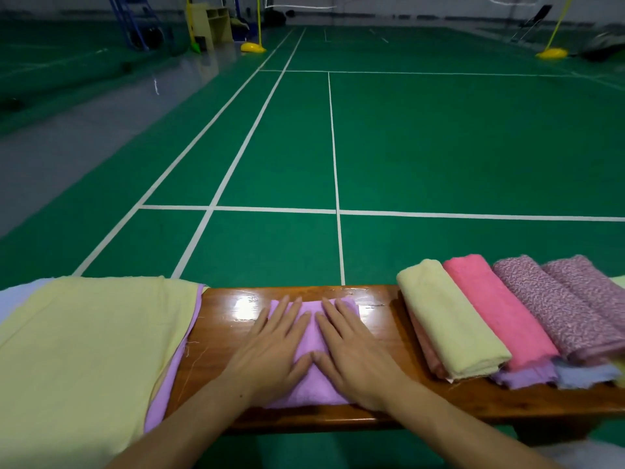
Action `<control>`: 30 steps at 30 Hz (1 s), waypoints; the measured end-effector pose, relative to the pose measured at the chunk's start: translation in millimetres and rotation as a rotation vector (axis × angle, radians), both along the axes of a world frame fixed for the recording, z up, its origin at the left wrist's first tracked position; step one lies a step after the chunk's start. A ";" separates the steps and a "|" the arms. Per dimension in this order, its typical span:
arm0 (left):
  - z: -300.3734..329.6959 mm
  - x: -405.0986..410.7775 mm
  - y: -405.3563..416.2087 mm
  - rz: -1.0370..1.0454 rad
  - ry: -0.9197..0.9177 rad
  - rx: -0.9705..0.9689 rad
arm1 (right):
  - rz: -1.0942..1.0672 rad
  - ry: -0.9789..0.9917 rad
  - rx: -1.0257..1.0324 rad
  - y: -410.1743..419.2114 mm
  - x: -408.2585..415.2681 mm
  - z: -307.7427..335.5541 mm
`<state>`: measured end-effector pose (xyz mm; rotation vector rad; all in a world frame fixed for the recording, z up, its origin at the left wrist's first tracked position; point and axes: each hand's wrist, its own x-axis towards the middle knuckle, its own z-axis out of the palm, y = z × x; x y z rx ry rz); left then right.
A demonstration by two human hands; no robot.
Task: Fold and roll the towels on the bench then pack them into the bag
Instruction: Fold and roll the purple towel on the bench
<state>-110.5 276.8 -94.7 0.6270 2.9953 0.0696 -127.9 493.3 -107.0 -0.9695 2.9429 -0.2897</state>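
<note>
A lilac towel (313, 389), folded into a narrow strip, lies across the middle of the wooden bench (220, 333). My left hand (274, 350) and my right hand (355, 353) press flat on it side by side, fingers spread and pointing away from me. On the right of the bench lie rolled towels: a pale yellow one (449, 319), a pink one (497, 309) and two mottled purple ones (558, 306). On the left, a flat pile has a pale yellow towel (84, 350) on top and a lilac one (165, 394) under it. No bag is in view.
Beyond the bench stretches a green court floor (439, 147) with white lines. Two yellow post bases (253, 47) (551, 53) stand far off. More folded cloth in lilac and blue (554, 374) lies under the rolls at the right.
</note>
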 end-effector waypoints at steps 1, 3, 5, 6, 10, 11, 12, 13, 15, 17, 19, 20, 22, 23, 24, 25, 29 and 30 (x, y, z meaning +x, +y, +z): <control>-0.2 -0.8 -5.1 0.016 -0.044 -0.009 | 0.012 -0.032 0.013 3.3 -2.1 -1.3; 1.9 -5.1 -14.4 0.041 -0.071 -0.003 | 0.023 -0.044 0.025 9.4 -6.0 -2.5; -0.6 -8.7 -20.0 0.064 -0.082 0.009 | 0.014 -0.069 0.027 14.5 -7.8 -0.4; -1.1 -9.8 -20.8 0.069 -0.082 0.014 | 0.009 -0.075 0.033 16.1 -8.1 2.6; 8.1 -6.1 -24.7 0.058 -0.051 0.080 | -0.018 -0.083 0.003 26.6 -10.1 17.2; 10.1 -4.4 -27.9 0.052 -0.039 0.113 | -0.019 -0.073 -0.024 30.7 -10.1 21.0; 11.7 -2.3 -31.4 0.043 -0.024 0.154 | -0.015 -0.059 -0.055 34.9 -8.7 24.7; 11.6 -0.4 -35.7 0.031 -0.004 0.200 | -0.008 -0.044 -0.086 39.2 -6.7 27.6; 12.4 4.7 -43.3 -0.002 0.028 0.310 | 0.010 -0.059 -0.155 46.0 1.1 34.3; 16.2 11.1 -48.1 -0.034 0.028 0.377 | 0.053 -0.098 -0.200 50.5 10.1 37.8; 23.4 18.5 -48.4 -0.065 0.015 0.398 | 0.100 -0.140 -0.194 53.8 18.2 39.5; 27.1 22.1 -47.9 -0.074 -0.011 0.386 | 0.115 -0.154 -0.170 56.0 20.6 38.9; 29.7 28.3 -47.1 -0.093 -0.067 0.308 | 0.144 -0.143 -0.120 59.7 23.5 38.6; 29.5 30.6 -47.0 -0.104 -0.077 0.261 | 0.160 -0.121 -0.107 61.2 23.2 37.6; 29.8 32.2 -47.1 -0.109 -0.083 0.222 | 0.175 -0.103 -0.090 61.8 22.4 36.8; 30.3 32.7 -47.1 -0.111 -0.081 0.200 | 0.184 -0.088 -0.069 61.8 21.2 36.1; 32.4 29.3 -44.9 -0.105 -0.021 0.167 | 0.185 -0.030 0.016 58.6 13.7 32.1; 30.5 28.1 -44.1 -0.107 -0.001 0.140 | 0.190 -0.004 0.038 57.3 11.8 31.5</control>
